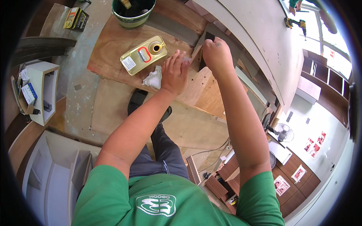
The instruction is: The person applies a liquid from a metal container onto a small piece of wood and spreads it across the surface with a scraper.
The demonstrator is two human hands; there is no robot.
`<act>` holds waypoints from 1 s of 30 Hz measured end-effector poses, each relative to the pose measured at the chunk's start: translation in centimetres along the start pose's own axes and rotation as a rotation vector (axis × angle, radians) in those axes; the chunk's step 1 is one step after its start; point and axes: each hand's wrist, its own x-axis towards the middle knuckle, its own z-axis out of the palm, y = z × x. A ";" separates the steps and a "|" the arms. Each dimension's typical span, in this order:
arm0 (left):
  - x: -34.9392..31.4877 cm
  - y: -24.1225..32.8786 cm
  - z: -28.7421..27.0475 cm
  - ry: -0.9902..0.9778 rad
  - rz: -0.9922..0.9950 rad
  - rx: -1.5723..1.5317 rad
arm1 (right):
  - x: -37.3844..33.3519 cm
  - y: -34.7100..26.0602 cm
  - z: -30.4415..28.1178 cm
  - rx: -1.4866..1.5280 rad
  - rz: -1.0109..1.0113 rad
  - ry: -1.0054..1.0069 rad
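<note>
My left hand (175, 73) lies with its fingers stretched out, on or just over the plywood board (205, 88). A crumpled white cloth or tissue (153, 78) touches the board beside its wrist. My right hand (218, 55) is closed in a fist around a dark, flat piece (209, 36) whose kind I cannot make out; much of it is hidden by the fingers. Left of my left hand stands a gold rectangular can (136, 62) with a red handle and an uncapped round spout. Behind it is a dark green bucket (130, 23) with a brush-like tool inside.
Another yellow-and-black can (76, 19) stands at the far left. A large pale panel (256, 30) slopes along the right. A small white cabinet (49, 86) stands on the left. At the top right, another person's arm is near a cordless drill (296, 25). A fan (283, 132) stands at right.
</note>
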 end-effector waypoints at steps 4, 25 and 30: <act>0.1 0.3 0.4 0.023 0.028 0.000 | 0.8 2.0 0.1 0.113 -0.088 0.089; 0.2 -0.5 0.4 0.001 0.026 0.017 | -15.9 5.5 3.1 -0.137 -0.080 0.055; 0.1 -0.3 0.1 -0.012 -0.011 0.007 | -15.7 6.3 -0.3 0.114 0.112 0.013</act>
